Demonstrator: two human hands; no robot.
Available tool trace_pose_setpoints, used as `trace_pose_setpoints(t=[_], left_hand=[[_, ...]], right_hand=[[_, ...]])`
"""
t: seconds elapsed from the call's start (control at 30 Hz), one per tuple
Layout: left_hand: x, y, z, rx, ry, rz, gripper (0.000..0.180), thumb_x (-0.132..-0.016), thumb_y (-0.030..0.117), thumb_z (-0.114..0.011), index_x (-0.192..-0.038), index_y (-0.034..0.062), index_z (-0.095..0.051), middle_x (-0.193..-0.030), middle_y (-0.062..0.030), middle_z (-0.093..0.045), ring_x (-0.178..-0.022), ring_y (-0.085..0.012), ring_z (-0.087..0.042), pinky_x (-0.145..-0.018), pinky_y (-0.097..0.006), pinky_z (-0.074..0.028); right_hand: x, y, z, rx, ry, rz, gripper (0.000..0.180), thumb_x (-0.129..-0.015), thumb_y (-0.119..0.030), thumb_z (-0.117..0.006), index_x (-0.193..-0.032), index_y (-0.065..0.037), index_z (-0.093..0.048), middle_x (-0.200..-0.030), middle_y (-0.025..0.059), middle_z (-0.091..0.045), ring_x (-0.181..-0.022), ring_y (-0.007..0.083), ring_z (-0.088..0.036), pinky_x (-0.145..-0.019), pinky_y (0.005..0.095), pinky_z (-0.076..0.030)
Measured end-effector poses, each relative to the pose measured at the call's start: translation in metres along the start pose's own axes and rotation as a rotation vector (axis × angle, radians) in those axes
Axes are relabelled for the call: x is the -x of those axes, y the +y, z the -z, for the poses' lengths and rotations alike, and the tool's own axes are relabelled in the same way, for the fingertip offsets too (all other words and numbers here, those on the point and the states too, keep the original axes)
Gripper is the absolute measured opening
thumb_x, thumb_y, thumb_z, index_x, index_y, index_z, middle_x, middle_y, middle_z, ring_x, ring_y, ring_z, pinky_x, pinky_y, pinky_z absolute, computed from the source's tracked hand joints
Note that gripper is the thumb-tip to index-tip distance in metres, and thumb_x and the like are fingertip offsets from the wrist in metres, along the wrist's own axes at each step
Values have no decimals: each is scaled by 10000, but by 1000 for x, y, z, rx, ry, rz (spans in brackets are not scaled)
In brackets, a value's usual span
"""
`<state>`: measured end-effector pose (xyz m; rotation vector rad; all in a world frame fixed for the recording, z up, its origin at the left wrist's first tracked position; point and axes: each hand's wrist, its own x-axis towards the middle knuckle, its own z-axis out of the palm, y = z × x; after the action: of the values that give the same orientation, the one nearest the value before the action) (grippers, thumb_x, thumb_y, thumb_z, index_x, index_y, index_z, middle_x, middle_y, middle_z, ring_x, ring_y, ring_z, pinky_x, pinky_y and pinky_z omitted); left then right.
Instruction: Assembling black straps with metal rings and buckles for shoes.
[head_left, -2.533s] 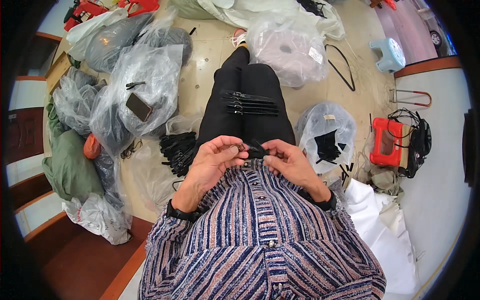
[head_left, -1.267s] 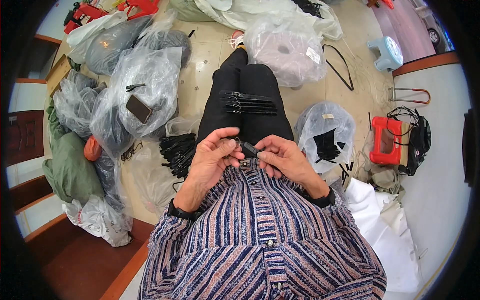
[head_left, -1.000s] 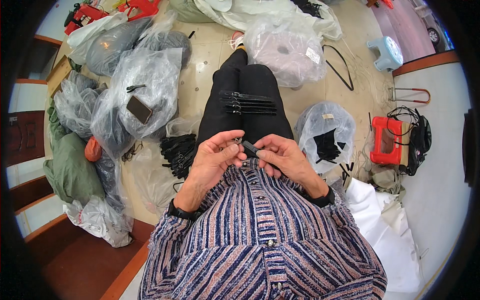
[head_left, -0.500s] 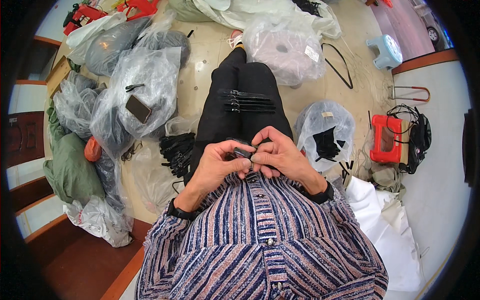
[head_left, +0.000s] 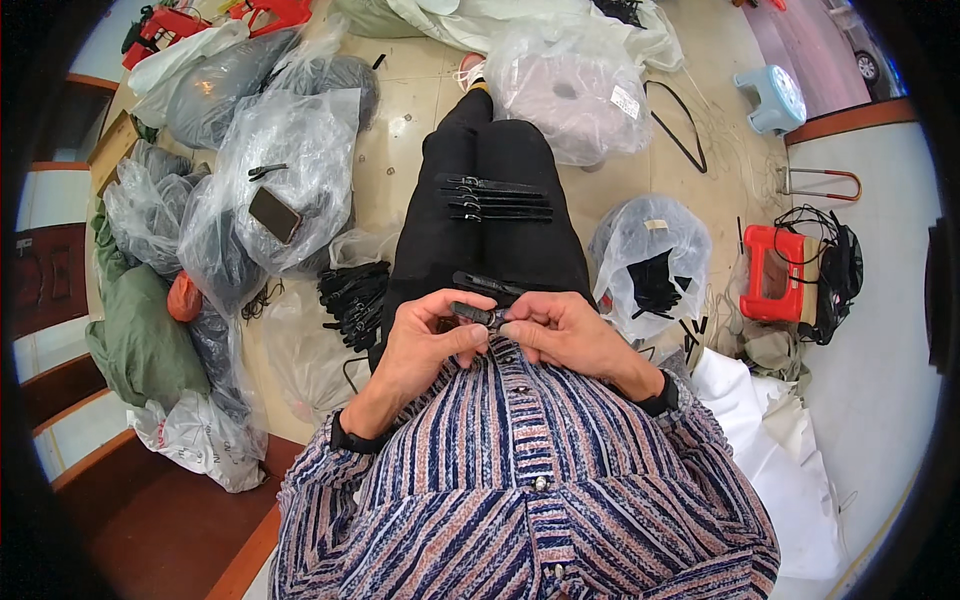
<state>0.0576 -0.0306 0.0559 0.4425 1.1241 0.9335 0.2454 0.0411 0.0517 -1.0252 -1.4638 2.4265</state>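
Close to my belly, my left hand [head_left: 432, 332] pinches a short, thick black strap piece [head_left: 470, 312] between thumb and fingers. My right hand [head_left: 570, 332] grips its other end, where a small shiny fitting shows; the fingers partly cover it. Just beyond my fingertips another black strip [head_left: 482, 284] lies on my lap. Farther up my thighs several slim black straps [head_left: 505, 201] with silvery metal ends rest side by side across the black trousers [head_left: 440, 258].
Left of my legs lies a pile of black straps [head_left: 355, 303]; clear plastic bags surround it, one carrying a phone [head_left: 275, 215]. On the right stand an open plastic bag of black pieces [head_left: 655, 285] and a red stool [head_left: 773, 275]. A large wrapped roll [head_left: 565, 100] sits ahead.
Both hands have shifted slightly on the strap piece; my right fingers, raised and curled before, now press lower and flatter against its end. More of the black strip beyond them shows.
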Motion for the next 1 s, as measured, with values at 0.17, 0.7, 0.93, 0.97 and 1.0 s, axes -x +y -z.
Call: trace_pose_setpoints(t=[0.17, 0.7, 0.93, 0.97, 1.0], left_hand=[[6, -4, 0, -14, -3, -26, 210, -776, 21, -626, -983, 10, -588, -690, -55, -602, -544, -69, -531, -495, -179, -430], [18, -33, 2, 5, -81, -73, 252, -800, 55, -621, -1039, -6, -567, -805, -60, -620, -665, -66, -575, -586, -176, -480], [18, -42, -1, -13, -75, -120, 241, -778, 30, -641, -1010, -9, -590, -822, -76, -634, -669, -68, -574, -598, -178, -475], [18, -42, -2, -81, -79, -177, 242, -772, 26, -646, -1005, -10, -592, -828, -76, -635, -678, -69, -575, -609, -178, -474], [17, -40, -3, -148, -83, -234, 244, -766, 23, -652, -1000, -11, -594, -835, -76, -636, -687, -69, -576, -620, -178, -473]], right_hand=[[5, 0, -7, 3, -6, -28, 132, -871, -147, -525, -887, -19, -553, -606, -12, -503, -539, 41, -459, -474, 183, -350], [16, 12, -16, 42, -37, -34, 196, -889, -198, -488, -813, -33, -562, -579, -23, -477, -533, 45, -424, -478, 196, -332], [16, 19, -17, 8, -63, -46, 210, -887, -205, -497, -785, -35, -566, -571, -23, -481, -526, 42, -422, -475, 186, -325], [16, 19, -16, 24, -69, -46, 211, -887, -207, -498, -783, -36, -565, -569, -23, -481, -525, 41, -421, -472, 185, -323], [16, 20, -16, 40, -75, -46, 212, -887, -209, -500, -781, -37, -564, -567, -24, -481, -524, 40, -420, -470, 185, -321]])
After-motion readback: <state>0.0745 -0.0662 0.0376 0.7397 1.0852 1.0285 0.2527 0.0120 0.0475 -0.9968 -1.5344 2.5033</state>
